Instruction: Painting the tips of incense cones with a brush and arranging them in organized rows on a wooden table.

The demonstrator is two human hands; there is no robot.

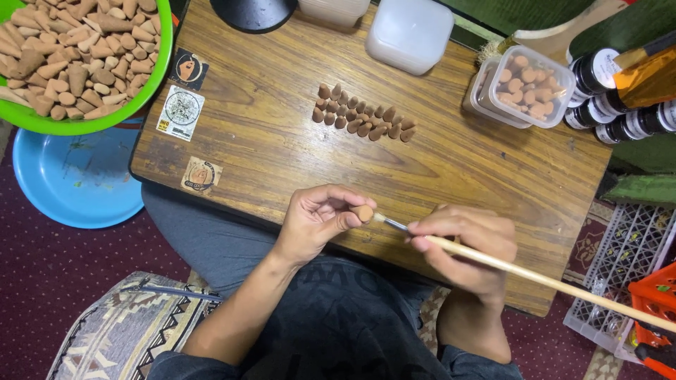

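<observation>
The left hand (317, 218) pinches a small brown cone (363, 212) at its fingertips, tip turned rightward so the paintbrush (535, 278) can meet it. The right hand (468, 243), just beside, grips that brush pen-like above the counter (267, 134).

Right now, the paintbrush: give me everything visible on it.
The paintbrush has a long, pale wooden handle, a dark metal ferrule and a small light tip. It lies slanted, its handle running off toward the lower right. The right hand pinches it near the ferrule; the tip touches the small brown cone held in the left hand.
</observation>
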